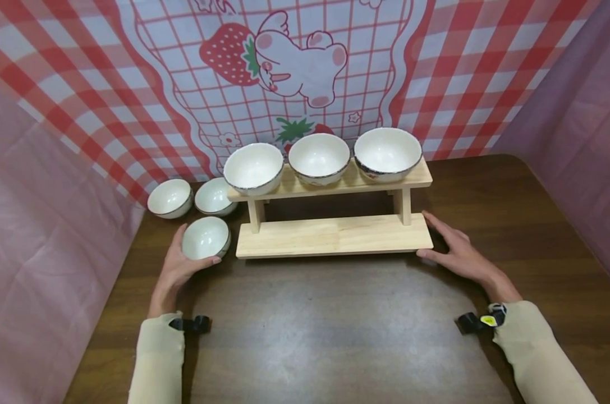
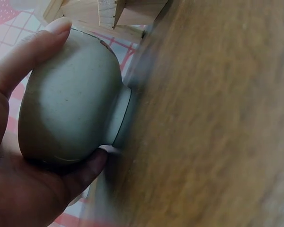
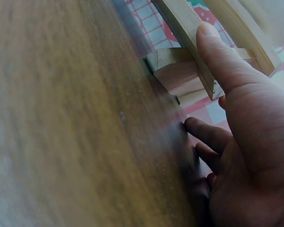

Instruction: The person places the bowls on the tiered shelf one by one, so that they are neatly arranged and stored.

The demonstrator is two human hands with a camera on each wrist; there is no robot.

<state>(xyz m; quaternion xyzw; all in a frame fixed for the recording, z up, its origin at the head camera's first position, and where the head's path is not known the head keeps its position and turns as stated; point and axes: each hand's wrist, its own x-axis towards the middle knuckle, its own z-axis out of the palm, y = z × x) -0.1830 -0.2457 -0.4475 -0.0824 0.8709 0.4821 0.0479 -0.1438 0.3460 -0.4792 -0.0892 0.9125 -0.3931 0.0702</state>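
My left hand point(image 1: 179, 262) grips a small white bowl point(image 1: 206, 238) from its left side, thumb at the front and fingers round the back. In the left wrist view the bowl's foot point(image 2: 119, 116) is right at the wooden tabletop, a fingertip beside it. A two-tier wooden stand point(image 1: 335, 234) stands to the right of that bowl. My right hand point(image 1: 458, 251) holds the right end of its lower plank, with the thumb point(image 3: 222, 56) on the front edge in the right wrist view. Three larger white bowls, left point(image 1: 254, 168), middle point(image 1: 319, 158) and right point(image 1: 388, 152), sit upright in a row on the upper plank.
Two more small bowls, one at far left point(image 1: 170, 198) and one partly hidden by the stand point(image 1: 215, 196), sit behind the held bowl. A red-checked cloth point(image 1: 305, 73) hangs at the back, and pink cloth point(image 1: 42, 252) flanks the brown table point(image 1: 315, 331).
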